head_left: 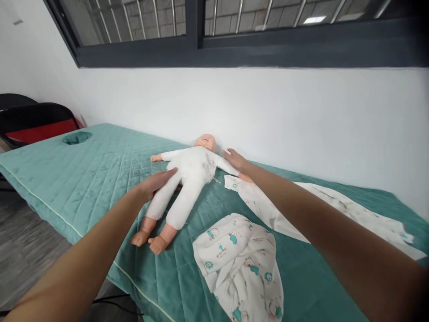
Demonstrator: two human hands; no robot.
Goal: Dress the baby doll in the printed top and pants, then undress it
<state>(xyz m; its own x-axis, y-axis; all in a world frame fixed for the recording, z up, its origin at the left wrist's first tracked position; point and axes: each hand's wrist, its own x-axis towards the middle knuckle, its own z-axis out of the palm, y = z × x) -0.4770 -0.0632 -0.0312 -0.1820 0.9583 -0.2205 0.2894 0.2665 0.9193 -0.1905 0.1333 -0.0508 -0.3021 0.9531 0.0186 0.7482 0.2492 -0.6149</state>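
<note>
Doll (197, 163) on its back between left grip (160, 182) and right grip (235, 161), wearing no printed clothes.
Its white cloth body has greyish marks; the left grip touches the thigh, its closure unclear; the right is loosely spread, empty, beside an arm. A bunched garment (239, 264) and a long garment (268, 210) lie nearer and rightward of it on the green bed (110, 154).

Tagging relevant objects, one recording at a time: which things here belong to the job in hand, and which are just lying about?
Job in hand:
doll, left hand at its hip, right hand near its arm
likely the bunched printed garment
likely the long printed garment
green cover beneath them

Just around:
chair
window
</note>
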